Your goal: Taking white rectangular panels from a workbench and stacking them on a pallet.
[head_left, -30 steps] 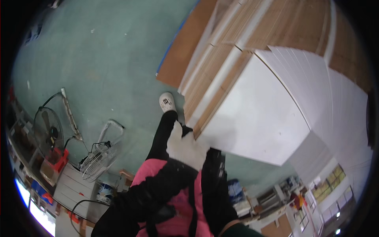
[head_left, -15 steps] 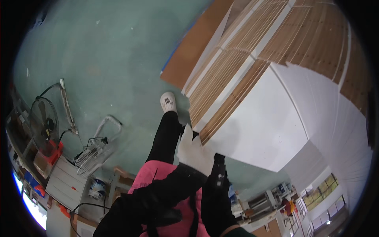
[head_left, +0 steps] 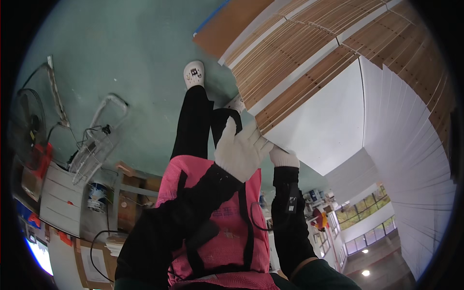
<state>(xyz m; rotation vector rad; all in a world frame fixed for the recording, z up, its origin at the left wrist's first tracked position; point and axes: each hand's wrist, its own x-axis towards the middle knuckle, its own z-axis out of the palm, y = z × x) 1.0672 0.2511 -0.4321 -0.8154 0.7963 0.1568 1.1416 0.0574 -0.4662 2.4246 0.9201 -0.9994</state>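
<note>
The person wears white knit gloves, black sleeves, a pink mesh vest, black trousers and white shoes.

A workshop — stacked wood panels (head_left: 309, 63), green floor (head_left: 121, 53), cluttered benches (head_left: 63, 198).

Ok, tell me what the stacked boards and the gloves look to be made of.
Stacked boards: likely wood-based panel with a smooth, matte white face; the edges show brown, layered strips like chipboard or plywood. Left hand and right hand wear gloves of white knitted fabric, probably cotton, soft and dull; both touch the boards' corner.
</note>
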